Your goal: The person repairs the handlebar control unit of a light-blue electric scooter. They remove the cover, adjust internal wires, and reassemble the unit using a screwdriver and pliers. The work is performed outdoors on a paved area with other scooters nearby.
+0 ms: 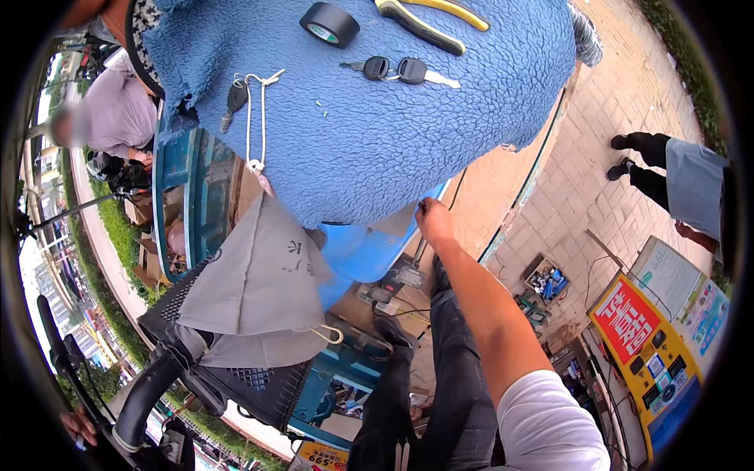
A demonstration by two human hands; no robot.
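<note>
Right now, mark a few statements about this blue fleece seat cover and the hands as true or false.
1. A roll of black tape lies on the blue fleece cover. True.
2. The right hand grips the yellow-handled pliers. False: the pliers lie on the fleece; the hand reaches under its lower edge.
3. Two joined black keys lie beside the tape. True.
4. The left hand rests on the fleece. False: it is low at the picture's left edge.

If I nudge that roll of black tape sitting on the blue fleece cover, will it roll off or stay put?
The roll of black tape lies flat on its side, not on edge, so it will probably slide rather than roll. The blue fleece cover looks shaggy, so it likely grips. The roll seems light; a firm push could tip it toward the pliers.
</note>
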